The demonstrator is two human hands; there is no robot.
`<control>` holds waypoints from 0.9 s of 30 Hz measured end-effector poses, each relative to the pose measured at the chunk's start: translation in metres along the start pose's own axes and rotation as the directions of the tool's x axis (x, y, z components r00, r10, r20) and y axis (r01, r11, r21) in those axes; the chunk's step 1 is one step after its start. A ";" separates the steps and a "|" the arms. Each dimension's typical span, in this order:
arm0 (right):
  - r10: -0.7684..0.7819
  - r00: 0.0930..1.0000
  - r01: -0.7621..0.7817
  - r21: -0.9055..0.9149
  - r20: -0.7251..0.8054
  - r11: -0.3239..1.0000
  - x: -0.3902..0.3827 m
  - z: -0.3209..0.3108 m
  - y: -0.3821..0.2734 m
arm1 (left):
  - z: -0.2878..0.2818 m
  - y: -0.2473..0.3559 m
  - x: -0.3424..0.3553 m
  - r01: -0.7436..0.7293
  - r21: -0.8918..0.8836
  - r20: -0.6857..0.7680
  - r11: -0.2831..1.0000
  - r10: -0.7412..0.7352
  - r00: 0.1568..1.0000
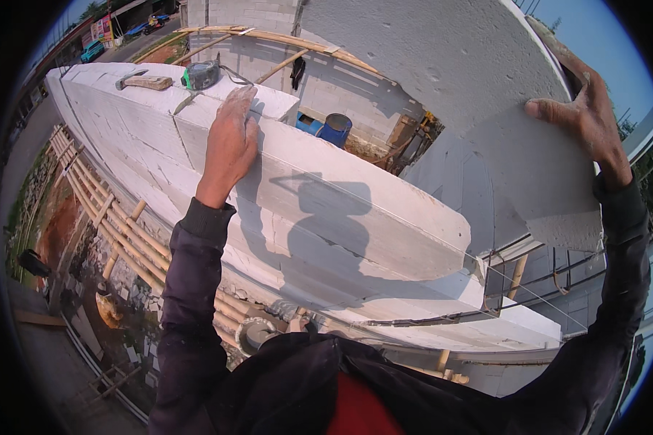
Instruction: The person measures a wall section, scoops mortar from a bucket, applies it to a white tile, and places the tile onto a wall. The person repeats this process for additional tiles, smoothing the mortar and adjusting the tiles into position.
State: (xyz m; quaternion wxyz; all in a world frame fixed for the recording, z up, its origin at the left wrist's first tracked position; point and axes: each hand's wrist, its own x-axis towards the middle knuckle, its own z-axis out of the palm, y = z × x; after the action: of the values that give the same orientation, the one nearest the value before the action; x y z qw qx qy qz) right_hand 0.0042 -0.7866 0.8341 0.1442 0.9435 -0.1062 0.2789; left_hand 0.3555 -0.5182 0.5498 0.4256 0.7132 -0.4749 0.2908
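My left hand (230, 145) lies with straightened fingers over the top edge of a white lightweight concrete block (355, 188) in a long wall. My right hand (584, 119) is closed around the edge of a large grey concrete block (450, 65) at the upper right, its thumb on the face and the fingers mostly hidden behind. Whether this block is loose or fixed, I cannot tell. Just beyond my left hand, a green and black tape measure (201, 75) sits on the wall top. Left of it lies a hammer (144, 82) with a wooden handle.
Bamboo poles (116, 235) form scaffolding along the wall's near side, with rubble below. A round bucket (256, 335) stands by the wall in front of me. Across the wall are a blue drum (334, 130) and more bamboo (283, 65). A thin string (537, 297) runs at the lower right.
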 end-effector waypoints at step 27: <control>-0.380 0.898 0.197 0.574 0.219 0.795 -0.056 0.133 0.023 | 0.021 -0.013 0.020 0.163 0.112 0.411 0.980 -0.195 0.890</control>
State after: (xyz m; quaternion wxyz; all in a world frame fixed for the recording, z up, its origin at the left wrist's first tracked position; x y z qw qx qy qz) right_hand 0.0174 -0.8453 0.7008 -0.1041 0.9829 0.1013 0.1129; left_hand 0.3755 -0.5429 0.5514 0.3115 0.8151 -0.4764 0.1076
